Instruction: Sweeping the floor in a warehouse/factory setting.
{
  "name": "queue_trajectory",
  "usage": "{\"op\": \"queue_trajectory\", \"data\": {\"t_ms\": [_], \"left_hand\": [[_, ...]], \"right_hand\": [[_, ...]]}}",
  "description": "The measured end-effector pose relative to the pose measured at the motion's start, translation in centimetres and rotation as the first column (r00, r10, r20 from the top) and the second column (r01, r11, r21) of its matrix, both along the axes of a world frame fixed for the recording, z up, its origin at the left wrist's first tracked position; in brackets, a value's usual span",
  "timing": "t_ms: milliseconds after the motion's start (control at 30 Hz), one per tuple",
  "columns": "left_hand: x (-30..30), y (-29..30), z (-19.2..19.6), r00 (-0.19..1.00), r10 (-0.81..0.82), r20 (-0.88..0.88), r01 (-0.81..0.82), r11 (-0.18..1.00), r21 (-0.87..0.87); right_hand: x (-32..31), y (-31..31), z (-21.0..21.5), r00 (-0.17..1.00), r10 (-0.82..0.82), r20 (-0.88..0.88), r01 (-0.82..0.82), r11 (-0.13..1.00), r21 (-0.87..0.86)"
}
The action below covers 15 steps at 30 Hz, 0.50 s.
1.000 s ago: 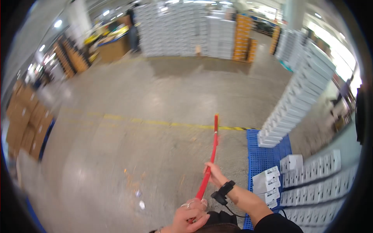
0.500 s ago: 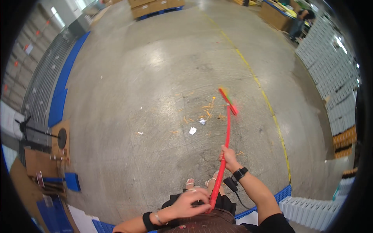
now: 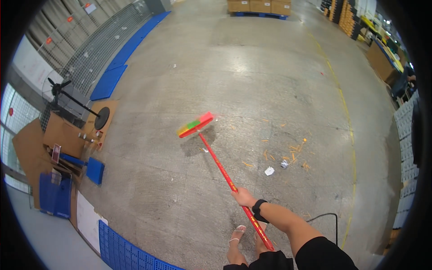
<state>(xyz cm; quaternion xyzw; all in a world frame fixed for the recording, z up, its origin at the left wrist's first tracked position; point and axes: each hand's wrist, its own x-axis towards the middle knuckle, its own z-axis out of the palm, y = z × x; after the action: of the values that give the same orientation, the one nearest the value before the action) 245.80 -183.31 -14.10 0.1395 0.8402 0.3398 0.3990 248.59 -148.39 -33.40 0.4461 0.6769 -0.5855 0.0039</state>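
My right hand point(image 3: 245, 197) is wrapped round the red handle of a broom point(image 3: 219, 165), partway along it. The broom slants from near my feet toward the far left. Its head point(image 3: 195, 125), with red, green and yellow bristles, is slightly blurred. A dark shadow lies below the head, which looks raised off the floor. To the right of the broom, thin orange-yellow scraps point(image 3: 294, 155) lie scattered on the concrete. Among them are a crumpled white paper point(image 3: 269, 171) and a bluish-white crumpled one point(image 3: 284, 164). My left hand is out of view.
On the left stand a black fan point(image 3: 102, 118), cardboard sheets point(image 3: 67, 135) and blue panels point(image 3: 108, 83). A blue perforated pallet point(image 3: 128, 247) edges the lower left. Boxes on a pallet point(image 3: 258, 6) stand far ahead. A yellow line point(image 3: 352, 148) and stacked white goods point(image 3: 407, 130) are right.
The broom head has swung from right of the scraps to their left, now above its shadow. My left hand has left the view. The view has shifted leftward.
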Motion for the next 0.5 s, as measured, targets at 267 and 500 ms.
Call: {"op": "queue_trajectory", "data": {"t_ms": [267, 500], "left_hand": [[4.0, -2.4, -2.0, 0.994, 0.108, 0.001, -0.107, 0.985, -0.137], [3.9, 1.0, -3.9, 0.995, 0.001, 0.100, 0.023, 0.971, -0.240]], "right_hand": [[-4.8, 6.2, -7.1, 0.848, 0.347, 0.401, -0.430, 0.892, 0.138], [14.9, 10.7, -9.2, 0.784, 0.171, 0.596, -0.388, 0.885, 0.257]]}}
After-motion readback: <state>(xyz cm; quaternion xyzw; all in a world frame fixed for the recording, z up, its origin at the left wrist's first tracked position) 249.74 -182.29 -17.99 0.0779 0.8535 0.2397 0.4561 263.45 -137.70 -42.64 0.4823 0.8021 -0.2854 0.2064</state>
